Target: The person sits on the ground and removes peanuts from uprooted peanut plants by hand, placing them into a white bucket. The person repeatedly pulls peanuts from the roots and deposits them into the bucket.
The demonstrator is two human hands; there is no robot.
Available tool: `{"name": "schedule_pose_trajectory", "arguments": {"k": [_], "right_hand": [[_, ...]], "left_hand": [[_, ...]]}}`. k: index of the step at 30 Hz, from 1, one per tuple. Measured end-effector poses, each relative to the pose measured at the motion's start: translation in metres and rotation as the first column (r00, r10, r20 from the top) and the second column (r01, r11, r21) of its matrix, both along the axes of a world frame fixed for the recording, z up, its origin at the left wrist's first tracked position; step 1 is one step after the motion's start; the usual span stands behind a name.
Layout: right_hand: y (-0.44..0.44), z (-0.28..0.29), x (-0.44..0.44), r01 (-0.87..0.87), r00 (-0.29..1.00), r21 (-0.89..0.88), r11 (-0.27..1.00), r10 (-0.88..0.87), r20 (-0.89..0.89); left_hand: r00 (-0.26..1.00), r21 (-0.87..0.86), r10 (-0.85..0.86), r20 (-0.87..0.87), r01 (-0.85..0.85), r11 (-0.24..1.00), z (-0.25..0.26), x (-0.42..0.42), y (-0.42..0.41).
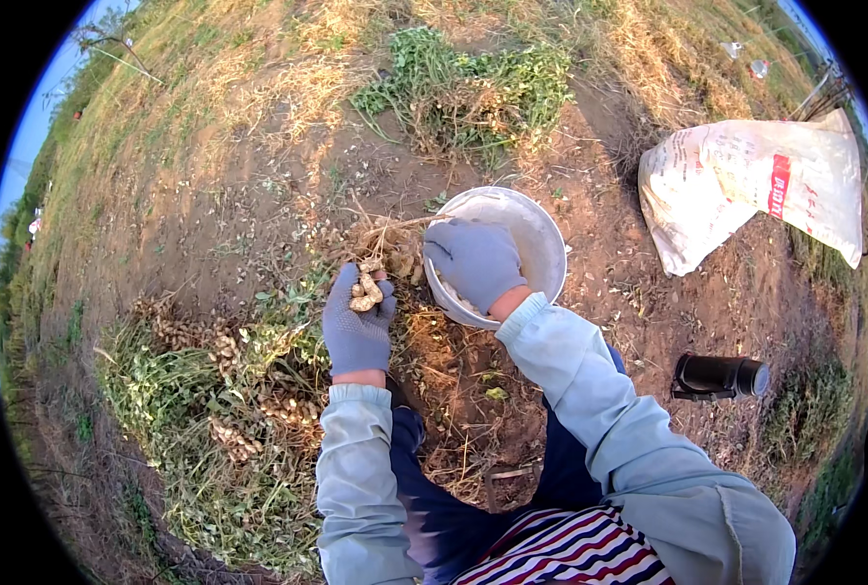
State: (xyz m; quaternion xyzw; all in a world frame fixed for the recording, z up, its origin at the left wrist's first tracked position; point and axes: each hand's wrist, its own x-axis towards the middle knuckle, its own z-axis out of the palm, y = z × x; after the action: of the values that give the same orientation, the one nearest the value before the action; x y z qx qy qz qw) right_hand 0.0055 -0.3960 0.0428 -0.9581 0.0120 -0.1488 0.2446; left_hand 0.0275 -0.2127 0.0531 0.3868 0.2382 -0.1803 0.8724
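My left hand (359, 322), in a grey work glove, is closed around a small bunch of unshelled peanuts (366, 290) on their dry roots. Just to the right, my right hand (478, 263), gloved too, reaches over the left part of a white plastic bucket (547, 248). Its fingers are curled at the rim by the dry roots of a plant, and whether they hold anything is hidden. Pulled peanut plants (222, 424) with pods on their roots are heaped at the lower left, beside my left forearm.
Another pile of green peanut plants (478, 95) lies beyond the bucket. A white woven sack (748, 183) bearing print stands at the right. A black flask (719, 376) lies on the soil at the lower right.
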Motion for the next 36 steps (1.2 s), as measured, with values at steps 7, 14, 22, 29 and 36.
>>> {"name": "schedule_pose_trajectory", "arguments": {"k": [7,14,22,29,36], "right_hand": [[0.023,0.002,0.0,-0.132,0.989,0.721,0.68,0.143,0.046],[0.028,-0.003,0.004,-0.014,0.977,0.592,0.806,0.136,-0.162],[0.03,-0.008,0.005,-0.06,0.995,0.623,0.78,0.095,-0.024],[0.025,0.01,0.001,-0.048,0.972,0.419,0.907,0.139,-0.19],[0.019,0.009,-0.001,0.032,0.835,0.917,0.398,0.494,-0.243]], "left_hand": [[1.0,0.037,-0.022,-0.014,0.022,0.999,-0.005,0.0,-0.006],[0.985,0.144,-0.169,-0.034,0.172,0.974,-0.003,-0.001,-0.008],[0.987,0.156,-0.16,0.032,0.154,0.976,-0.009,0.0,-0.006],[1.0,0.235,-0.021,0.017,0.017,0.972,-0.009,-0.008,-0.014],[0.996,0.298,0.058,0.061,-0.073,0.952,-0.006,-0.004,-0.013]]}}
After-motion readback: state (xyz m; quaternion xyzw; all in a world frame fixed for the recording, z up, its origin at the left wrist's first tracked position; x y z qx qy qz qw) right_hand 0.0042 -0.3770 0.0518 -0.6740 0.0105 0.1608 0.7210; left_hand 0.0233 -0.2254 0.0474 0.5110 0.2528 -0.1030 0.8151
